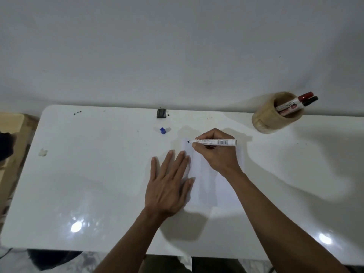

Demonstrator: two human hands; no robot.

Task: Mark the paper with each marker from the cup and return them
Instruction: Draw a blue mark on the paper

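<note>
Right hand (216, 154) grips marker (213, 142), tip apparently touching paper (222, 190). Left hand (169, 186), fingers straight, presses paper's left edge.

Dim, soft-focus wide-angle view bowing at the edges; two glare spots on the glossy table (98, 174), shadows rightward.

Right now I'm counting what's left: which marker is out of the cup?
The uncapped marker in the right hand, tip on the paper; the red-capped and black-capped ones stand in the cup.
</note>
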